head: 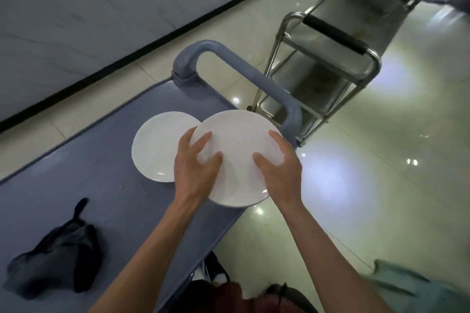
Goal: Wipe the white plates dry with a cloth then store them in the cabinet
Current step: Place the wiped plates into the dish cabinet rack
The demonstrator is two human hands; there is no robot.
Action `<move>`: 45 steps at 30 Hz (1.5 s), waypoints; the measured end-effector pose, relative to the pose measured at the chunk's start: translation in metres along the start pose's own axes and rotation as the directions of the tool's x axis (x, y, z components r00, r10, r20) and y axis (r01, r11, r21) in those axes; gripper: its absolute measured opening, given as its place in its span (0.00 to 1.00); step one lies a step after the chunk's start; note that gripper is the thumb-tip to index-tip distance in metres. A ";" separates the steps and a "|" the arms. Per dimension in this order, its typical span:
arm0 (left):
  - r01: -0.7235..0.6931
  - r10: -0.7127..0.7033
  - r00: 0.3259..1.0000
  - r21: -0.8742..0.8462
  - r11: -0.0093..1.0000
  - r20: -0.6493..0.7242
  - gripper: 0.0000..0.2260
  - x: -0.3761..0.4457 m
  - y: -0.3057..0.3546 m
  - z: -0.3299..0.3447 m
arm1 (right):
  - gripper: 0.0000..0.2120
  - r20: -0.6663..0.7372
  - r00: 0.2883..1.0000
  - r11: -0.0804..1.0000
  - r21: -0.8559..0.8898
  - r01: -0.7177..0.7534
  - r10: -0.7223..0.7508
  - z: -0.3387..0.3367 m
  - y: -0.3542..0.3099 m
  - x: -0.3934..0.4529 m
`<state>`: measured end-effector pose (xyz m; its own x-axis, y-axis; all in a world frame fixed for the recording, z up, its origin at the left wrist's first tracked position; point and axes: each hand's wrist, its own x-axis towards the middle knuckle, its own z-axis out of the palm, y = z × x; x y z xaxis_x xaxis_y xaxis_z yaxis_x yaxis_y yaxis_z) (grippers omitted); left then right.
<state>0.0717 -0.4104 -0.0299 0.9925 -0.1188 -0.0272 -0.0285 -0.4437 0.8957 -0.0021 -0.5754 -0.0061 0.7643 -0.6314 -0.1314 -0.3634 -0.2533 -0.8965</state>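
The left hand (197,169) and right hand (278,169) grip one white plate (237,146) by its opposite edges, thumbs curled over the top. It overlaps a second plate (155,146) lying on the blue cart (84,168), near the cart's handle (229,63). A dark cloth (58,254) lies crumpled on the cart, well apart from that plate.

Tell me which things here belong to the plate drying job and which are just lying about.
Job: near white plate, held by left hand and right hand; far white plate; dark cloth.
Lying about: blue cart; steel trolley.
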 end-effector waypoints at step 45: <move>-0.540 0.533 -0.094 -0.493 0.682 0.841 0.19 -0.597 0.232 0.430 | 0.27 -0.868 -0.118 0.875 0.483 0.025 0.483 -0.515 0.292 -0.461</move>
<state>-0.5787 -0.8243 0.0039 -0.2085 -0.9722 0.1065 -0.4973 0.1991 0.8444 -0.7344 -0.7358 0.0105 -0.7280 -0.6837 -0.0499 -0.0415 0.1167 -0.9923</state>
